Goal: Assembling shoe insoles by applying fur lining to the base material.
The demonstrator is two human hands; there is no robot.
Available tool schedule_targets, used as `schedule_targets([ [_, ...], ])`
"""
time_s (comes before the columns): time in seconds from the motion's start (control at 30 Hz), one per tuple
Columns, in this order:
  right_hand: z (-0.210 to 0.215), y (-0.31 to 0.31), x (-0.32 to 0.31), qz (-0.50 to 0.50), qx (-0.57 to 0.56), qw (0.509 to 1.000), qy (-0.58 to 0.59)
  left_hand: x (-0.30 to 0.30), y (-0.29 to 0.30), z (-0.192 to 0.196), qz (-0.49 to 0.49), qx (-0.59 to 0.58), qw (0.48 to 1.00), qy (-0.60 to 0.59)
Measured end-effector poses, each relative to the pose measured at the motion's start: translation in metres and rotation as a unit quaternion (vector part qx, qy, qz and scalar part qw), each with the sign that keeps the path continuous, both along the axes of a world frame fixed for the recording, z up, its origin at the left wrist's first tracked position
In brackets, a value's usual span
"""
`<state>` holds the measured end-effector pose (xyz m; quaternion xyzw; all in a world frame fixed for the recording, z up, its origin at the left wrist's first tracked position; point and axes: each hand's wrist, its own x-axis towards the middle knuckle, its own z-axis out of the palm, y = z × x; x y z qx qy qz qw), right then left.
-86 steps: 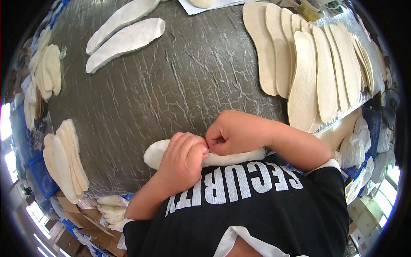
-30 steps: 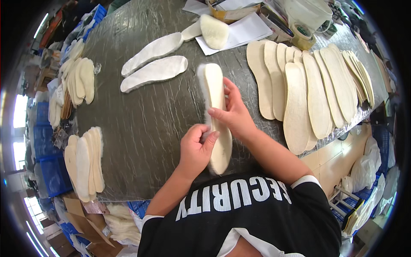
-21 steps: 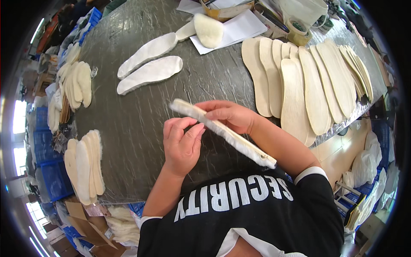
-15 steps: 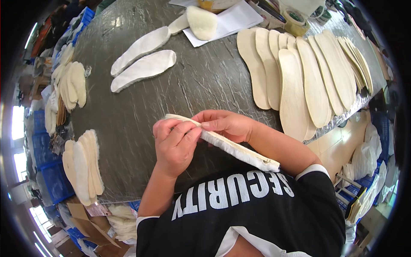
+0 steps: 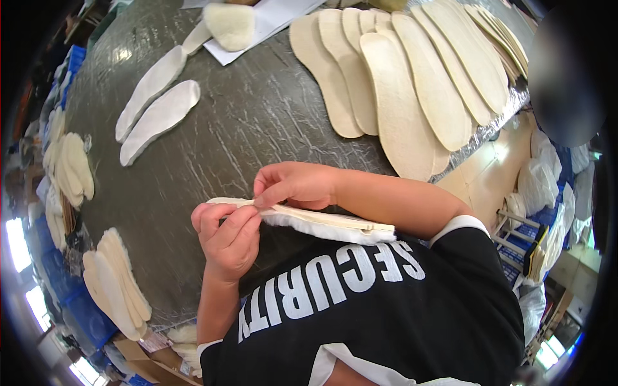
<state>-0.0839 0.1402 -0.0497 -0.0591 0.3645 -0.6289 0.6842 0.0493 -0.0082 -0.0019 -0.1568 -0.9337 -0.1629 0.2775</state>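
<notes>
Between my hands, close to my chest, is a fleece insole (image 5: 328, 224) turned on its edge, with a cream backing on its upper side and white fluff below. My left hand (image 5: 228, 238) is closed around its left part. With thumb and fingertips, my right hand (image 5: 293, 185) pinches the edge of the same insole beside the left fingertips. The right end of the insole sticks out freely over my shirt. Whether it is one layer or two pressed together is hard to make out under the fingers.
Cream insoles (image 5: 405, 103) lie fanned out at the table's far right edge. Two white insoles (image 5: 161, 119) and a fluffy pad (image 5: 230, 27) on white paper (image 5: 270, 29) lie far left. A stack of insoles (image 5: 116, 283) sits at the near left edge of the dark table (image 5: 257, 122).
The view has turned, so the tabletop things appear shifted left. The insole now lies more level, and both hands still grip it near its left part.
</notes>
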Motion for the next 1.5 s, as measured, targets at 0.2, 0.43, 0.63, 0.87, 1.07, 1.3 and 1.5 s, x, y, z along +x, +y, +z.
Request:
schedule_targets([
  [0.2,-0.003,-0.005,0.003,-0.016,0.028,0.999,-0.013,-0.002,0.013,0.011,0.016,0.1,0.993,-0.056],
  [0.43,-0.012,-0.021,0.017,0.019,0.025,0.998,0.052,-0.022,0.046,0.045,-0.159,0.116,0.978,-0.062],
  [0.63,-0.011,-0.029,0.016,0.122,-0.036,0.938,0.321,-0.032,0.059,0.045,-0.145,0.136,0.972,-0.121],
  [0.87,-0.001,-0.014,0.011,0.07,-0.084,0.921,0.375,-0.026,0.05,0.036,-0.172,0.166,0.958,-0.157],
  [1.07,0.029,0.057,-0.024,0.009,-0.206,0.963,0.172,-0.026,0.044,0.031,-0.156,0.167,0.966,-0.121],
  [1.3,0.061,0.093,-0.004,0.024,-0.008,0.899,0.438,-0.026,0.039,0.023,-0.064,0.182,0.979,-0.065],
  [1.5,0.061,0.091,0.01,-0.012,0.002,0.895,0.445,-0.022,0.031,0.021,-0.072,0.117,0.985,-0.101],
])
